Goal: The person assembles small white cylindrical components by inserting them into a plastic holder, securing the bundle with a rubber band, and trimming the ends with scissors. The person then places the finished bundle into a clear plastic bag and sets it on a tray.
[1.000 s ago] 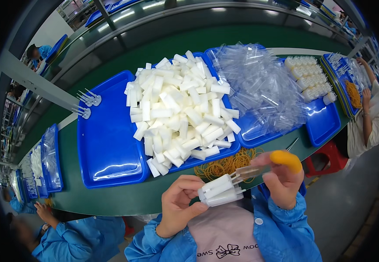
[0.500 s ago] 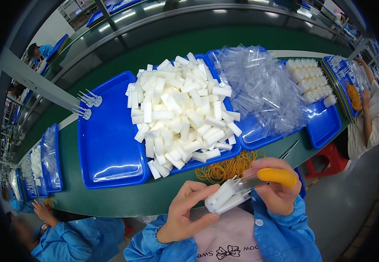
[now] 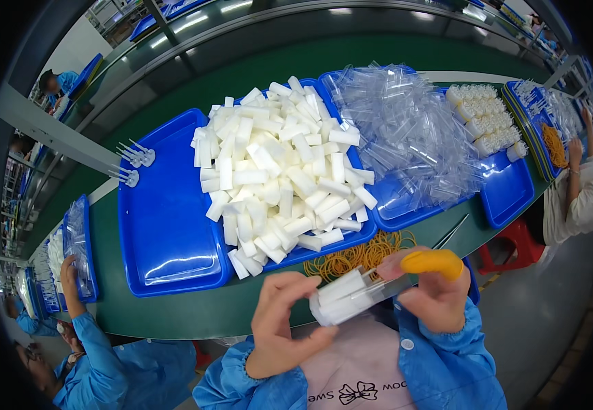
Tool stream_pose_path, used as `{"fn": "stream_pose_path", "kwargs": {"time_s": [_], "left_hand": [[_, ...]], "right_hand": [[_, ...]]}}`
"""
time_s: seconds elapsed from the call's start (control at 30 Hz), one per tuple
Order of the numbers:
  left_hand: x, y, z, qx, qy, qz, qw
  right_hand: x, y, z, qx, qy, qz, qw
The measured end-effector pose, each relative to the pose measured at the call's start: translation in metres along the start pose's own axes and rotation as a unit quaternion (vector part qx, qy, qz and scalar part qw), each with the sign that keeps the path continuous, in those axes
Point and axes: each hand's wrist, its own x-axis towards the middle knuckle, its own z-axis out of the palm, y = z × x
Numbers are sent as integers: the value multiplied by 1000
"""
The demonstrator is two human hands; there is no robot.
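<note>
In front of my chest is a clear plastic sleeve (image 3: pixel 380 292) with several white blocks (image 3: pixel 341 295) in its left part. Thumb and fingers of my left hand (image 3: pixel 276 331) grip the white-filled end from both sides. At the sleeve's other end, my right hand (image 3: pixel 440 301) pinches near the opening; a yellow finger cot (image 3: pixel 433 262) covers one finger. Thin white prongs stick out beside the right fingertips, partly hidden and blurred. Just beyond the hands, a heap of yellow-brown rubber bands (image 3: pixel 358 256) lies on the green table (image 3: pixel 167 316).
A blue tray (image 3: pixel 167 205) at left holds a few white pronged pieces (image 3: pixel 136 156) at its edge. White foam blocks (image 3: pixel 279 178) fill the middle tray; clear sleeves (image 3: pixel 406 137) fill another. Bundled white parts (image 3: pixel 484 119) and tweezers (image 3: pixel 451 231) lie right. Co-workers sit at both sides.
The sleeve has tilted flatter, and the white blocks sit more evenly inside it. My left fingers have shifted at its end. The left co-worker's hand has reached up to a tray.
</note>
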Motion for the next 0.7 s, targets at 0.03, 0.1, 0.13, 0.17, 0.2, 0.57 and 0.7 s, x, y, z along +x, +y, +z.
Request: {"fn": "stream_pose_path", "kwargs": {"time_s": [0.03,0.1,0.13,0.17,0.2,0.57,0.7], "left_hand": [[2,-6,-1,-32,0,-2,999],[4,-14,-4,-91,3,-6,996],[5,-16,-3,-104,-4,-22,994],[5,-18,-2,-109,0,-44,993],[4,-20,-1,-115,4,-66,991],[2,-25,-3,-264,3,-125,957],[0,-30,-1,-249,-17,-86,965]], "right_hand": [[2,3,-1,26,9,0,1000],[4,8,-2,70,38,8,997],[6,11,1,85,58,18,995],[7,13,2,99,78,27,992],[8,17,2,107,82,46,990],[8,37,-9,-125,85,-30,988],[5,37,0,-102,69,-28,992]]}}
